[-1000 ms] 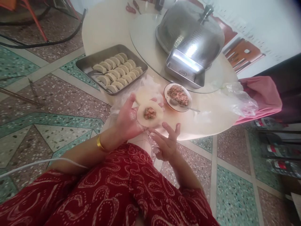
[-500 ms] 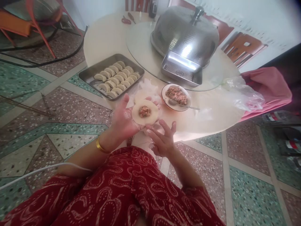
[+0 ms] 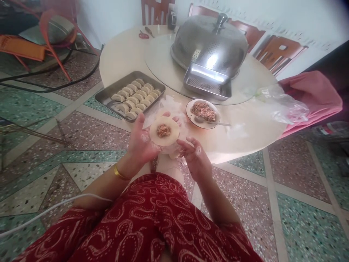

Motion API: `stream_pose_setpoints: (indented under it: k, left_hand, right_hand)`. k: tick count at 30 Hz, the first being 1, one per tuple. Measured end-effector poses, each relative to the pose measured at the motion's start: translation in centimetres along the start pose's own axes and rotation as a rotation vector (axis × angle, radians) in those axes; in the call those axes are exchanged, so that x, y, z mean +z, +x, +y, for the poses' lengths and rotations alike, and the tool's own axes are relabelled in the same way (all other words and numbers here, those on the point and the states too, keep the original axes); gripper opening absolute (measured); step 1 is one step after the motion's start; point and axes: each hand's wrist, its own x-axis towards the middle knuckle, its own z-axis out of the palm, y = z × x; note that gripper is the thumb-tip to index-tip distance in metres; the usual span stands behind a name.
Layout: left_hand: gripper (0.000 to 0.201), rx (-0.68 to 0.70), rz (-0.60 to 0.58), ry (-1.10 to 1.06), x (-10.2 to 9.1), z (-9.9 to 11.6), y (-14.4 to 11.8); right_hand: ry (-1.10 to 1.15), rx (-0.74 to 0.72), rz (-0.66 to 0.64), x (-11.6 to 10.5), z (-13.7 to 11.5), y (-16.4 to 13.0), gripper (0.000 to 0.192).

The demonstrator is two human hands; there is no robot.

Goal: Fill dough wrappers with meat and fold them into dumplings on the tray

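The dumpling wrapper is lying flat and round on the open left hand, with a small heap of minced filling sitting at its centre. The left hand is cupping it from below, palm up, fingers spread and only lightly curled, the thumb standing up at the wrapper's left edge. The right hand is hovering just beside the wrapper's lower right edge, loosely open and holding nothing, its floury fingertips pointing toward the wrapper; whether they are touching it I cannot tell. Both hands are hanging over the near edge of the round table, above the person's red patterned lap.

On the table just beyond the wrapper, a small plate is carrying more filling and a spoon. To its left a metal tray is holding rows of folded dumplings. Between tray and plate, crumpled clear plastic is lying under the hands. Further back a big metal dome cover is sitting on a glass turntable, with a plastic bag at the right.
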Motion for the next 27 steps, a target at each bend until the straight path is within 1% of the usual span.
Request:
stream_pose_setpoints:
  k: [2,4,7,8,10,12,15,17,20,22,25,27]
  left_hand:
    - [0.074,-0.012,-0.014,-0.018,-0.2,0.1,0.0]
    - [0.074,-0.033,-0.021,-0.042,-0.3,0.2,-0.1]
    - [0.073,-0.061,-0.031,-0.061,-0.5,0.2,-0.2]
    - [0.073,-0.062,-0.031,-0.059,-0.5,0.2,-0.2]
    - [0.072,-0.055,-0.027,-0.053,-0.6,0.3,-0.2]
    - [0.072,-0.038,-0.022,-0.049,-0.6,0.3,-0.2]
    - [0.072,-0.02,-0.021,-0.051,-0.4,0.1,-0.1]
    - [0.071,-0.022,-0.016,-0.053,-0.2,-0.2,-0.1]
    - [0.067,-0.048,0.002,-0.051,0.3,-0.6,-0.3]
    - [0.067,-0.059,0.022,-0.049,0.5,-0.6,-0.4]
    - [0.067,-0.077,0.04,-0.049,0.4,-0.4,-0.5]
    - [0.065,-0.114,0.031,-0.058,0.2,-0.2,-0.4]
  right_hand:
    - [-0.093,-0.073,0.06,-0.1,-0.2,-0.2,0.038]
    - [-0.234,-0.218,0.093,0.0,-0.5,-0.2,0.036]
    - [-0.513,-0.477,0.07,0.3,-0.8,0.3,0.043]
    - [-0.587,-0.525,0.056,0.4,-0.8,0.4,0.046]
    - [-0.678,-0.576,0.049,0.5,-0.7,0.5,0.049]
    - [-0.722,-0.615,0.06,0.5,-0.6,0.3,0.049]
    - [-0.816,-0.687,0.081,1.0,-0.6,0.1,0.044]
    - [-0.884,-0.723,0.066,1.6,-0.7,0.2,0.04]
    - [-0.886,-0.773,-0.011,2.3,-0.7,0.6,0.037]
    - [-0.86,-0.808,-0.037,2.4,-0.7,0.8,0.036]
    - [-0.892,-0.796,-0.039,2.0,-0.8,0.8,0.036]
    - [-0.901,-0.817,-0.044,1.5,-0.8,0.8,0.032]
